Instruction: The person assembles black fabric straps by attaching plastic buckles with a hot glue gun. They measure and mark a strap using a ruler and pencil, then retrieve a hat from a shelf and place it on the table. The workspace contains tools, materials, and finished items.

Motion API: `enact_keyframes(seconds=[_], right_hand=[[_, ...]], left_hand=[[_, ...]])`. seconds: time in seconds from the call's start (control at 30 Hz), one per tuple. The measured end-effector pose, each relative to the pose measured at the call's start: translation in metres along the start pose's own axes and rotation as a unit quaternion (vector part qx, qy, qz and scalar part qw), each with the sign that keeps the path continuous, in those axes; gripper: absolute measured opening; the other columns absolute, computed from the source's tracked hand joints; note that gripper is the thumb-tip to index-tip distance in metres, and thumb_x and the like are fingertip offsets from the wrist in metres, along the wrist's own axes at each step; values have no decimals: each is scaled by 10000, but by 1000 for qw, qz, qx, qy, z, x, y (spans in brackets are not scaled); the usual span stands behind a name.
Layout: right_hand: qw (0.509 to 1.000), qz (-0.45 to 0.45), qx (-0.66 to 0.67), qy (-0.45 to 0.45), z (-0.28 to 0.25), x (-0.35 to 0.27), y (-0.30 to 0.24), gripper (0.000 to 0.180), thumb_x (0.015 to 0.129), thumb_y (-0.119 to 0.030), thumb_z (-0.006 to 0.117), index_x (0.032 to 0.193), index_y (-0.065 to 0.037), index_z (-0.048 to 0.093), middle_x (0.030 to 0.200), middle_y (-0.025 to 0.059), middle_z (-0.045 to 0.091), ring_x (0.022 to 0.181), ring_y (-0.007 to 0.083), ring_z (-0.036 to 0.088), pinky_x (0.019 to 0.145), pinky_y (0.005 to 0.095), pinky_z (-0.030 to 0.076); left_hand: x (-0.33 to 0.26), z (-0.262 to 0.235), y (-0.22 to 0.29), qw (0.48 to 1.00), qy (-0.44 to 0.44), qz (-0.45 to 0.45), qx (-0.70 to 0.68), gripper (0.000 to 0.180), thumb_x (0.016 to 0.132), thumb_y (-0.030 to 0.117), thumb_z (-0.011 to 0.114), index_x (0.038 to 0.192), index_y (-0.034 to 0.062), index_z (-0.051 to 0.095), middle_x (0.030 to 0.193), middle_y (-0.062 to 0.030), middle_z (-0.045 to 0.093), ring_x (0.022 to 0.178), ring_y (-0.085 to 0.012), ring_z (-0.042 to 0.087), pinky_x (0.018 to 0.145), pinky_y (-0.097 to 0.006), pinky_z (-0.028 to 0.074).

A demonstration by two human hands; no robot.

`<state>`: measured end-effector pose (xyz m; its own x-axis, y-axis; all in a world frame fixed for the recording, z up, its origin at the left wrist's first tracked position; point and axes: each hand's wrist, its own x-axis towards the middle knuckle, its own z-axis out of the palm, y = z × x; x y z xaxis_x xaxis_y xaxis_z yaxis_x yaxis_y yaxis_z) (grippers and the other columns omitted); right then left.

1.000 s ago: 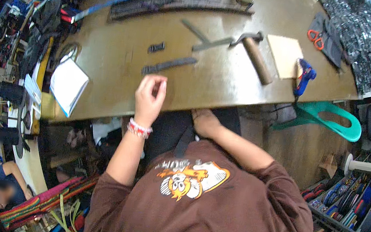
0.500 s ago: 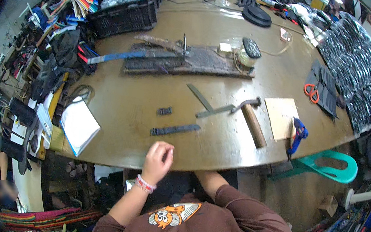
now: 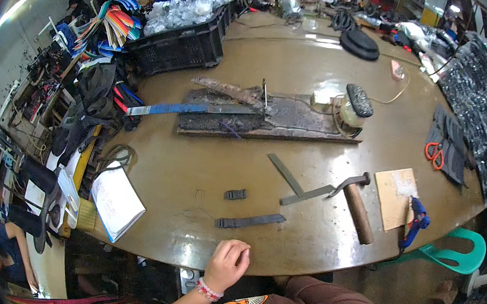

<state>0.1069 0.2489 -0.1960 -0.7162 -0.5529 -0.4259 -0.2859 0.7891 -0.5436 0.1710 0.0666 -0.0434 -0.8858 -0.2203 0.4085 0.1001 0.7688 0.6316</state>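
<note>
Count two black buckles (image 3: 234, 194), one loose and one on the single dark strap (image 3: 259, 219). Add one pair of orange-handled scissors (image 3: 435, 153), one open notebook (image 3: 118, 203), one tan board (image 3: 391, 209), one wooden-handled hammer (image 3: 359, 215), one blue-handled tool (image 3: 421, 221). Then tally one glass jar (image 3: 351, 116), one black crate (image 3: 179, 53) and one green seat (image 3: 478, 257).

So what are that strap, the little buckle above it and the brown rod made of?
Strap: probably woven synthetic, matte dark grey, lying flat like ribbon. Buckle: likely moulded plastic, dull, dark, with a blocky outline. Rod: seems smooth wood, given its brown tone, though no grain shows clearly.
</note>
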Motion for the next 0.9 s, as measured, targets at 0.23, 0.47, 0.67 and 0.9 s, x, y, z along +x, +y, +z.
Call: enact_keyframes(seconds=[0.23, 0.47, 0.67, 0.9], right_hand=[[1000, 24, -6, -15, -6, 1, 4, 357, 916, -320, 415, 1081, -46, 572, 1159, 189, 553, 1093, 323, 516, 931, 415, 398], [999, 25, -33, -30, 1, -3, 18, 361, 912, -333, 432, 997, -34, 614, 1097, 190, 588, 1040, 325, 551, 899, 417, 425], [990, -12, -112, -85, -27, -33, 3, 380, 910, -344, 448, 926, -23, 650, 1045, 191, 619, 993, 328, 582, 872, 418, 449], [896, -133, 380, -188, -138, -105, -66, 538, 985, -383, 309, 829, 27, 619, 644, 125, 642, 681, 207, 637, 715, 334, 490]], left_hand=[[2, -2, -1, 999, -30, -11, -5, 141, 754, 33, 637, 891, 32, 608, 890, -92, 577, 802, -260, 572, 724, -338, 478], [2, -1, -4, 999, -24, 22, -9, 146, 743, 28, 645, 882, 37, 601, 885, -86, 576, 793, -258, 565, 712, -342, 476], [1, -2, -6, 997, -31, 56, -30, 97, 763, 47, 625, 854, 43, 591, 876, -97, 593, 802, -283, 554, 739, -373, 452], [1, -13, 8, 884, -111, -129, -435, 229, 859, 162, 605, 1031, 11, 600, 984, -58, 614, 893, -145, 573, 792, -280, 455]])
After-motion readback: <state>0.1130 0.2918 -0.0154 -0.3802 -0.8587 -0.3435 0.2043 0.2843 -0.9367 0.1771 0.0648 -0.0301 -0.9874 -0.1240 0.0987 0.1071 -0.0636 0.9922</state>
